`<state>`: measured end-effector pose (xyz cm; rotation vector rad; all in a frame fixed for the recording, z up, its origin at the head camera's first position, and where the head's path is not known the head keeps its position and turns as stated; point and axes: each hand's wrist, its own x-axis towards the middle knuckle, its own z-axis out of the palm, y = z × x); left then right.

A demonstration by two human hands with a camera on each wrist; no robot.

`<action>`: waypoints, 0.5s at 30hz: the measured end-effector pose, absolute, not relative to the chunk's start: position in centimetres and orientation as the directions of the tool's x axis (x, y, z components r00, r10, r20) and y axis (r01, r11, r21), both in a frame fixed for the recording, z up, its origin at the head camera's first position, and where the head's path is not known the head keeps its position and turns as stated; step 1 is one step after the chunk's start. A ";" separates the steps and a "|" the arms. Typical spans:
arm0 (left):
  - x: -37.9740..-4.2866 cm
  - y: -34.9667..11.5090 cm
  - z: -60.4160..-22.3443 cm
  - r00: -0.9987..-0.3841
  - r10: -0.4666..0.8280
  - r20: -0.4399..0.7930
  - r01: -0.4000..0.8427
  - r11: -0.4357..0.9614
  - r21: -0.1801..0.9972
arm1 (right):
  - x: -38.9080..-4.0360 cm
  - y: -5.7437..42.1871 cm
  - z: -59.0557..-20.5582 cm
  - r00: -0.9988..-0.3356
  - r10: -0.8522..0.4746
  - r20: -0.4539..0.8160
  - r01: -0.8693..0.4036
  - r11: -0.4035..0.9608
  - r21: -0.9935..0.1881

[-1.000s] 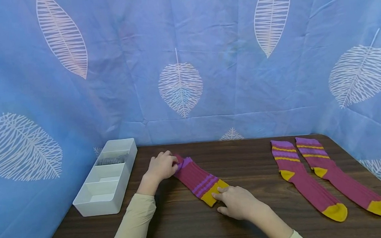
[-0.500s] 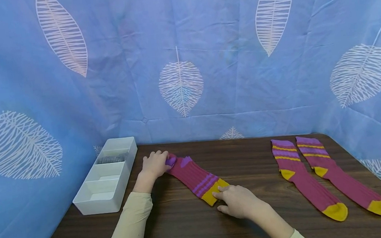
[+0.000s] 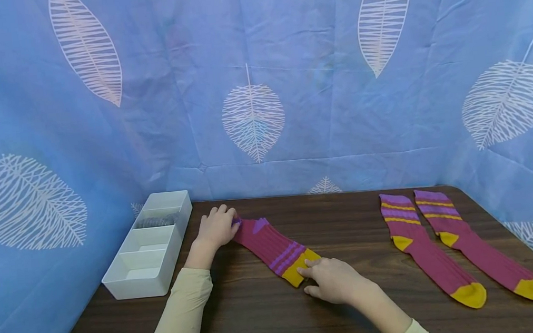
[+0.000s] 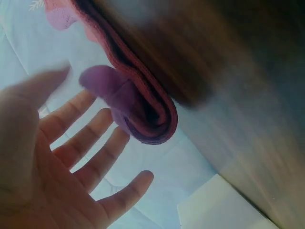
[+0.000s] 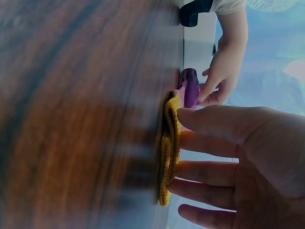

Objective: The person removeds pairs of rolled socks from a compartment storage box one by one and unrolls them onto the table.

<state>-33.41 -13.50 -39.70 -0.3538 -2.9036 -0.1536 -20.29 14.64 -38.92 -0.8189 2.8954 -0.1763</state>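
Note:
A folded maroon sock bundle (image 3: 269, 243) lies slantwise on the table, with purple stripes and a yellow end. Whether it is one sock or a pair I cannot tell. My left hand (image 3: 217, 228) is at its far left end. In the left wrist view, the left fingers (image 4: 86, 138) are spread and touch the purple part of the rolled-over end (image 4: 143, 102), with the thumb apart. Fingertips of my right hand (image 3: 336, 281) rest on the yellow end. The right wrist view shows these fingers nearly straight against the layered yellow edge (image 5: 170, 143).
At the left stands a white divided box (image 3: 147, 251); one compartment holds something grey (image 3: 158, 221). Two long maroon socks (image 3: 434, 265) (image 3: 486, 258) with yellow toes and heels lie flat, side by side, on the right of the dark wooden table (image 3: 261, 325). A blue leaf-print cloth hangs behind.
My left hand has moved left along with the far end of the sock bundle, and more maroon shows there. The right hand has stayed on the yellow end.

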 end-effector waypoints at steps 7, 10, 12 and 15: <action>-33.4 -14.1 -39.9 -0.971 0.197 0.134 0.215 0.967 0.135 | -20.2 14.6 -38.7 -0.850 -0.517 -0.100 -0.498 0.851 -0.168; -33.5 -14.6 -39.9 -0.977 0.176 0.119 0.192 0.970 0.146 | -20.3 14.7 -38.6 -0.855 -0.504 -0.122 -0.478 0.857 -0.196; -33.5 -14.9 -39.8 -0.980 0.160 0.117 0.177 0.973 0.150 | -20.3 14.9 -38.5 -0.857 -0.498 -0.134 -0.466 0.859 -0.213; -33.5 -15.0 -39.5 -0.979 0.128 0.159 0.153 0.977 0.152 | -20.5 15.1 -38.5 -0.856 -0.499 -0.136 -0.463 0.856 -0.229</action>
